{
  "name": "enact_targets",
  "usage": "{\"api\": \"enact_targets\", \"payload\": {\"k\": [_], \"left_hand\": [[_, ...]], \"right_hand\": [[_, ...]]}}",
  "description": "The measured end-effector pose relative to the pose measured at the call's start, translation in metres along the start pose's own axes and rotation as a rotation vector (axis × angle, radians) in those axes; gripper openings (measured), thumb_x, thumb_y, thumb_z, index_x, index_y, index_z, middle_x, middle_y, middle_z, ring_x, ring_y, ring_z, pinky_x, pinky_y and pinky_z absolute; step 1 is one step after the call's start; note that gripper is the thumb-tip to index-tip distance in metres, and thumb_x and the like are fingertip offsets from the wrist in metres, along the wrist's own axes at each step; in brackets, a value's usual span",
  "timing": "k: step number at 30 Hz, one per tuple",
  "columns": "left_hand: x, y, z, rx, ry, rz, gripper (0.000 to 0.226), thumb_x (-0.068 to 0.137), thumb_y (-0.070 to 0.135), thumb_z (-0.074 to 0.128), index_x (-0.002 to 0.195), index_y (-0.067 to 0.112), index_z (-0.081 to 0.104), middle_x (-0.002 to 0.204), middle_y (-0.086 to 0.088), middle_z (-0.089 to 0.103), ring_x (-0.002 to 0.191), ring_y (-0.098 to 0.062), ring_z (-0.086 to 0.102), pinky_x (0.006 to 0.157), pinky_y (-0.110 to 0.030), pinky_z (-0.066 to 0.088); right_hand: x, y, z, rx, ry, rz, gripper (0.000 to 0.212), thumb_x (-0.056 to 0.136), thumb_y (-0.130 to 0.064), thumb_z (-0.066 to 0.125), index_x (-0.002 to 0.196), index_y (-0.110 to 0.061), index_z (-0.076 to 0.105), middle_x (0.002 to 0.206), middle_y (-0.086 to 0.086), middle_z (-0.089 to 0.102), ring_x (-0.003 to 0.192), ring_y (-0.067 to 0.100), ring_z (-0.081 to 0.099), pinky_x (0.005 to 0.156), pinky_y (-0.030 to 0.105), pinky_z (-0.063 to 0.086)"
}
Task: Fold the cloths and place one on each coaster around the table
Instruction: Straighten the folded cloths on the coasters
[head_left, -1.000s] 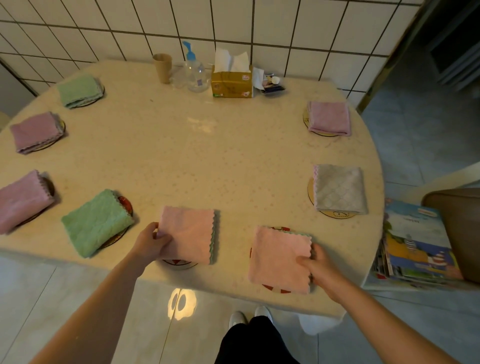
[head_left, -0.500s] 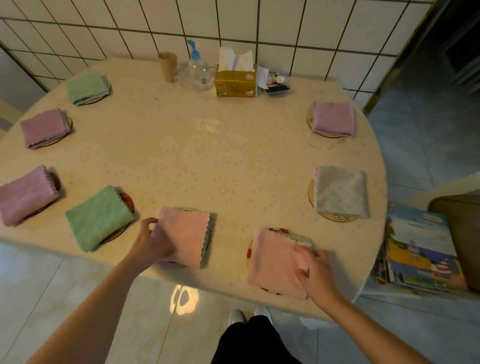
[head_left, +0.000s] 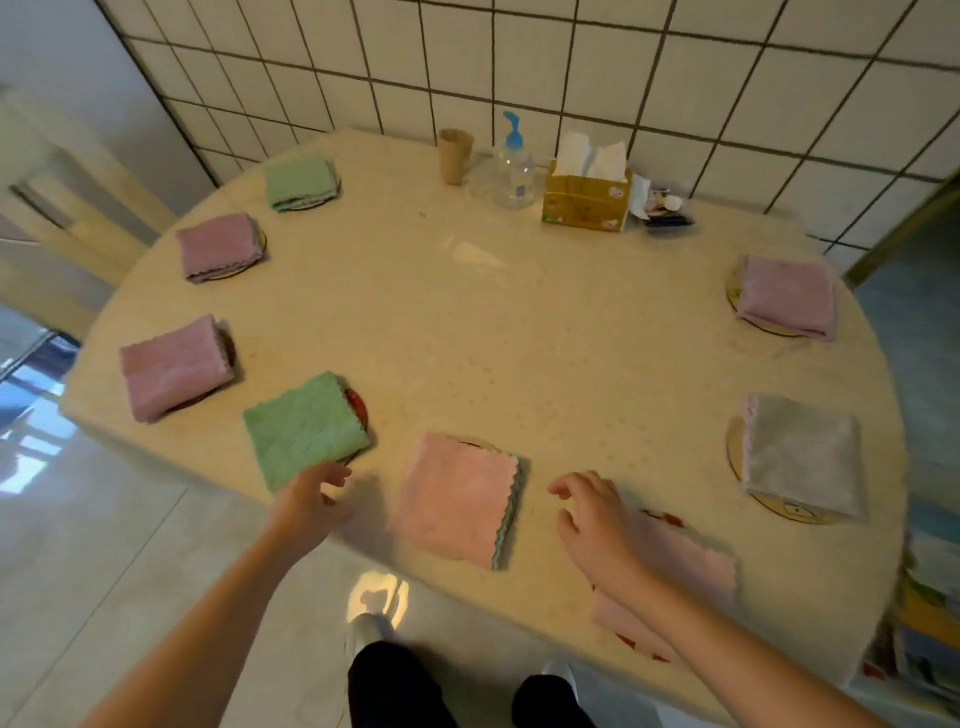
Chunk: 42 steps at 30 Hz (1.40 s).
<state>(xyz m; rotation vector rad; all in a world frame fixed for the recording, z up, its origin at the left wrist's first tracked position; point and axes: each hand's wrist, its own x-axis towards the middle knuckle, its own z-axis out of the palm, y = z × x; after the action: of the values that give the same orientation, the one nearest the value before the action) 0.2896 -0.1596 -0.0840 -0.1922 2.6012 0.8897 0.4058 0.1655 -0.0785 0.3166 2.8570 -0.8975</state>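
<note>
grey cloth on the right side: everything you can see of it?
The grey cloth is folded into a rough square, soft and quilted-looking, with a pinkish scalloped edge showing at its far left corner. It lies flat on a round tan coaster near the table's right edge, covering most of it. Neither hand touches it.

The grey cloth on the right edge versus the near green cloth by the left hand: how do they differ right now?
The grey cloth sits far from both hands; the near green cloth lies just ahead of the left hand, whose fingertips seem to reach its corner. The grey one's coaster is pale and tan, while the green one's coaster shows red. The grey cloth lies nearly square to the view; the green is turned at an angle. Both are folded squares, each on a coaster.
</note>
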Motion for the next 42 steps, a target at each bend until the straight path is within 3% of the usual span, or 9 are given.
{"api": "enact_targets", "payload": {"k": [4, 9, 13, 17, 20, 26, 30, 37, 42], "left_hand": [[0.035, -0.044, -0.060, -0.095, 0.125, -0.075, 0.024, 0.075, 0.004, 0.075, 0.091, 0.018, 0.065, 0.096, -0.007, 0.067, 0.070, -0.024, 0.062, 0.066, -0.029, 0.044], [0.103, -0.100, -0.134, -0.220, 0.225, -0.100, 0.024, 0.078, 0.002, 0.070, 0.097, 0.013, 0.062, 0.097, -0.008, 0.064, 0.077, -0.025, 0.056, 0.070, -0.034, 0.043], [0.144, -0.129, -0.175, -0.291, 0.303, -0.198, 0.019, 0.082, 0.012, 0.070, 0.096, 0.012, 0.058, 0.095, -0.009, 0.059, 0.086, -0.028, 0.056, 0.070, -0.033, 0.041], [0.177, -0.146, -0.204, -0.372, 0.354, -0.358, 0.042, 0.076, 0.013, 0.075, 0.113, 0.006, 0.055, 0.105, -0.013, 0.058, 0.098, -0.034, 0.055, 0.076, -0.039, 0.044], [0.194, -0.150, -0.215, -0.458, 0.328, -0.478, 0.050, 0.080, 0.014, 0.070, 0.124, 0.003, 0.049, 0.106, -0.012, 0.054, 0.107, -0.036, 0.053, 0.079, -0.037, 0.042], [0.221, -0.156, -0.218, -0.530, 0.248, -0.563, 0.037, 0.081, 0.017, 0.068, 0.110, -0.005, 0.061, 0.097, -0.020, 0.063, 0.087, -0.036, 0.058, 0.077, -0.040, 0.048], [0.228, -0.150, -0.219, -0.593, 0.264, -0.639, 0.044, 0.080, 0.023, 0.074, 0.106, -0.008, 0.057, 0.097, -0.019, 0.060, 0.087, -0.035, 0.056, 0.080, -0.040, 0.048], [0.234, -0.153, -0.232, -0.702, 0.171, -0.567, 0.049, 0.078, 0.024, 0.077, 0.113, -0.005, 0.058, 0.100, -0.016, 0.061, 0.092, -0.033, 0.058, 0.088, -0.042, 0.051], [0.236, -0.159, -0.244, -0.717, 0.014, -0.408, 0.025, 0.086, 0.000, 0.063, 0.110, 0.000, 0.057, 0.109, -0.022, 0.063, 0.097, -0.036, 0.060, 0.088, -0.049, 0.051]], "right_hand": [[0.047, -0.079, 0.041, 0.138, -0.043, -0.015, 0.027, 0.082, -0.006, 0.052, 0.106, -0.018, 0.058, 0.106, -0.001, 0.060, 0.101, 0.018, 0.055, 0.091, 0.033, 0.043], [0.099, -0.172, 0.093, 0.273, -0.078, 0.118, 0.024, 0.084, -0.005, 0.055, 0.105, -0.014, 0.059, 0.097, 0.000, 0.062, 0.090, 0.018, 0.059, 0.085, 0.030, 0.047], [0.135, -0.221, 0.121, 0.265, -0.093, 0.260, 0.026, 0.084, -0.007, 0.057, 0.110, -0.009, 0.058, 0.105, 0.005, 0.064, 0.097, 0.021, 0.061, 0.086, 0.033, 0.048], [0.160, -0.244, 0.136, 0.176, -0.107, 0.332, 0.030, 0.083, -0.019, 0.058, 0.113, -0.016, 0.057, 0.110, -0.001, 0.066, 0.099, 0.020, 0.062, 0.087, 0.037, 0.049], [0.174, -0.250, 0.143, 0.134, -0.128, 0.346, 0.036, 0.080, -0.025, 0.062, 0.114, -0.015, 0.056, 0.111, 0.004, 0.065, 0.099, 0.024, 0.062, 0.087, 0.037, 0.049], [0.200, -0.250, 0.145, 0.150, -0.216, 0.444, 0.031, 0.080, -0.031, 0.065, 0.105, -0.016, 0.054, 0.101, 0.003, 0.064, 0.095, 0.022, 0.060, 0.082, 0.033, 0.048], [0.213, -0.254, 0.139, 0.142, -0.300, 0.461, 0.034, 0.079, -0.038, 0.066, 0.100, -0.014, 0.054, 0.099, 0.002, 0.064, 0.086, 0.018, 0.057, 0.069, 0.027, 0.040], [0.213, -0.269, 0.135, 0.198, -0.449, 0.404, 0.026, 0.078, -0.039, 0.066, 0.097, -0.021, 0.059, 0.092, -0.005, 0.065, 0.080, 0.010, 0.061, 0.065, 0.024, 0.050], [0.210, -0.280, 0.135, 0.395, -0.436, 0.387, 0.027, 0.083, -0.020, 0.061, 0.110, -0.022, 0.059, 0.103, -0.002, 0.067, 0.090, 0.014, 0.065, 0.078, 0.029, 0.052]]}}
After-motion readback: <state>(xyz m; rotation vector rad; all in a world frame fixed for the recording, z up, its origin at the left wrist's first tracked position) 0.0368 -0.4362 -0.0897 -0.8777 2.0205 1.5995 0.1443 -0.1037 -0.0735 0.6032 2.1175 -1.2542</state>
